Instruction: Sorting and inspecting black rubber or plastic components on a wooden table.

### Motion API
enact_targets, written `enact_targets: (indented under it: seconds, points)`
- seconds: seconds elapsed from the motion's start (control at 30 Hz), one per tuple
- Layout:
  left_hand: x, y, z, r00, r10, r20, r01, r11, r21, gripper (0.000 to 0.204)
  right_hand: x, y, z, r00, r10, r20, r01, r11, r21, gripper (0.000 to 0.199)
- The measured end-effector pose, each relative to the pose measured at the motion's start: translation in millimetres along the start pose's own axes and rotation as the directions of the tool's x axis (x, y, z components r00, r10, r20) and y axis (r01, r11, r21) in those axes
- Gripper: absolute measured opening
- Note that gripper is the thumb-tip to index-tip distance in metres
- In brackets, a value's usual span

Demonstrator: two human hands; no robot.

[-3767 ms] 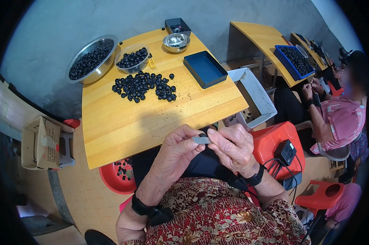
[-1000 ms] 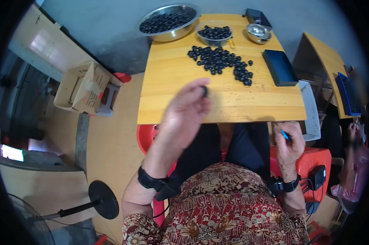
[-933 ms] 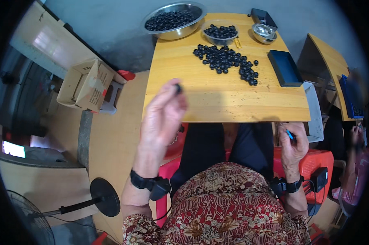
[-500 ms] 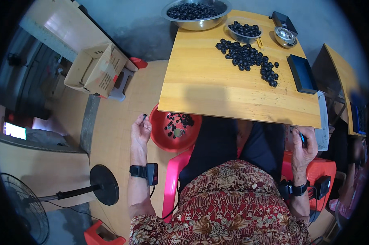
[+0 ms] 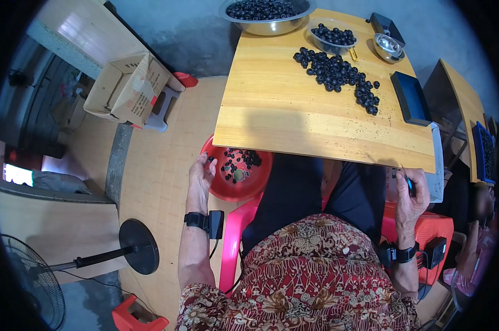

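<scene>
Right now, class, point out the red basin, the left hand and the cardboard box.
Red basin (image 5: 249, 192), head view: bare inner floor.
Left hand (image 5: 201, 175), head view: back of hand.
Cardboard box (image 5: 129, 88), head view: top flap.

Bright, even daylight, no harsh glare. Soft shadow falls across the near half of the table (image 5: 293, 110) and under its edge. Strong fisheye bend toward the rim, black vignette in the corners. Centre sharp, edges slightly soft.

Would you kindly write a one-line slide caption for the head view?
Seated at a wooden table, the left hand reaches a red basin of dark pieces; the right hand holds a small tool.
</scene>
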State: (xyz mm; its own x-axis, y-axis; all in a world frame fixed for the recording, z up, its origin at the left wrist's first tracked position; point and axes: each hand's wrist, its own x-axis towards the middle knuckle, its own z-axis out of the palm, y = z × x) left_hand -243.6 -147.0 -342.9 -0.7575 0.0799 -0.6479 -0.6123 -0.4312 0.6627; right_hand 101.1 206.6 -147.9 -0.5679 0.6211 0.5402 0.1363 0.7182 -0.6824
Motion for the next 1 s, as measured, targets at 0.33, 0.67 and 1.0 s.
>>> enact_targets:
  seconds: [0.33,0.67,1.0]
  points:
    - [-111,51,107,0.889,0.416,0.193,-0.453,0.863,0.225,0.020,4,2,2,1.000,-0.021,0.023,0.020,0.999,0.041,0.009]
    - [-175,-9,295,0.476,0.203,0.856,-0.862,0.301,0.408,0.011,8,6,-11,0.999,0.015,-0.049,-0.012,0.998,0.067,0.009]
    - [-131,-56,325,0.311,0.222,0.924,-0.878,-0.304,0.368,0.020,8,17,-15,0.998,0.029,-0.062,-0.023,0.995,0.094,0.010]
